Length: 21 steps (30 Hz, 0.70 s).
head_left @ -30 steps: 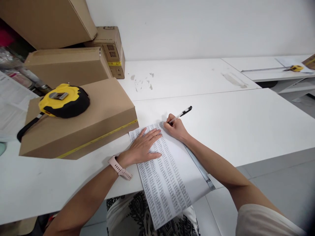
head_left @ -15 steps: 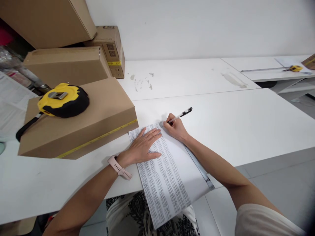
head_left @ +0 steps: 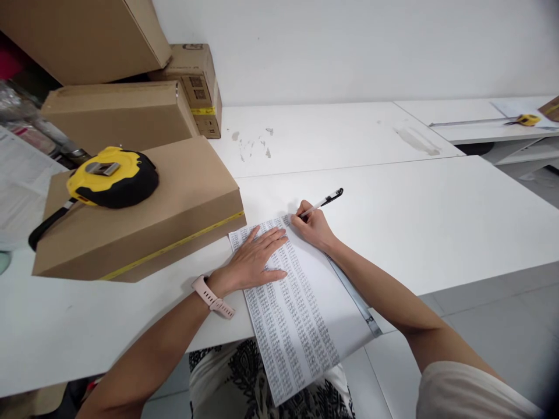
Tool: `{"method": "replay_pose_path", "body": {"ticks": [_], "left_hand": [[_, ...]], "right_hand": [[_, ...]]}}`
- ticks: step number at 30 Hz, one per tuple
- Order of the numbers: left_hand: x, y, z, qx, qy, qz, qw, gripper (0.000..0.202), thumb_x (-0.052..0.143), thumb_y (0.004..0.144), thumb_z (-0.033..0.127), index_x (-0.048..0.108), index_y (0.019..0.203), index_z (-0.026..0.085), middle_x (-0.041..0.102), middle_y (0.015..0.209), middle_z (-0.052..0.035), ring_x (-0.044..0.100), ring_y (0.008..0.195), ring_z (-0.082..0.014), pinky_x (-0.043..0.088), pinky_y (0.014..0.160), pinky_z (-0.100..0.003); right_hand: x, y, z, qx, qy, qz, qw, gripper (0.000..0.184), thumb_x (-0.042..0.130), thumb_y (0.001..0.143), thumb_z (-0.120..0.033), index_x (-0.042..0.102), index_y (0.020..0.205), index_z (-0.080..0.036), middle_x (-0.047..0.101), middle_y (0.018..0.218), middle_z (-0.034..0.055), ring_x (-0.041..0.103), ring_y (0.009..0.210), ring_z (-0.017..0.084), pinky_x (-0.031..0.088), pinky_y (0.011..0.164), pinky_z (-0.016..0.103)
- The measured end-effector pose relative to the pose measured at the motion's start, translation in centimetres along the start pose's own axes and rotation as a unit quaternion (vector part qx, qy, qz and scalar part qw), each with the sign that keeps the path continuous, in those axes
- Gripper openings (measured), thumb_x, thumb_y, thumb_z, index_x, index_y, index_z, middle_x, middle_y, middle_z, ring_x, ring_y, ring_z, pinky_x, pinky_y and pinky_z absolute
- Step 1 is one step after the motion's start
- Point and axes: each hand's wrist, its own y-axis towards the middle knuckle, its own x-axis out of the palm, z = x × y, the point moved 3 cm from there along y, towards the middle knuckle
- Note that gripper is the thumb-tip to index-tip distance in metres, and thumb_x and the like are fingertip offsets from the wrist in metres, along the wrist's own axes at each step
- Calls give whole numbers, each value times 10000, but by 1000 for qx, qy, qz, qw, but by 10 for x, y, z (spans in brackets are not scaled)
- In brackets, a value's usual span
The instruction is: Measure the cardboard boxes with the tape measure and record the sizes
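Note:
My right hand [head_left: 313, 226] is closed around a white pen [head_left: 321, 203] with a black end, its lower tip hidden by my fingers near the top of a paper sheet [head_left: 325, 291]. Columns of dense handwriting cover much of that sheet, while its right part is blank. Flat on the written columns lies my left hand [head_left: 257, 259], fingers spread, holding nothing. The sheet's lower end hangs past the table edge over my lap. Under its right side shows the strip of a bluish printed item [head_left: 371, 323].
A cardboard box [head_left: 174, 198] stands left of the sheet, with a yellow-black tape measure [head_left: 112, 177] on top. More cardboard boxes [head_left: 122, 113] are stacked behind it. On the white table [head_left: 393, 215], farther right, lies a second tape measure [head_left: 527, 120], its blade pulled out.
The pen's upper end has shifted very slightly in my right hand's grip. My left hand and the sheet stay in place.

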Motion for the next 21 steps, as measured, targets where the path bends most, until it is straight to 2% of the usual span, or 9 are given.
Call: {"method": "replay_pose_path", "body": {"ticks": [21], "left_hand": [[-2, 1, 2, -8, 2, -8, 1000, 708, 549, 923, 545, 343, 1508, 204, 285, 1635, -98, 190, 1526, -244, 29, 1250, -500]], "right_hand": [[-1, 1, 3, 4, -3, 9, 1000, 184, 577, 741, -233, 411, 660, -230, 366, 558, -79, 342, 521, 99, 265, 512, 273]]}}
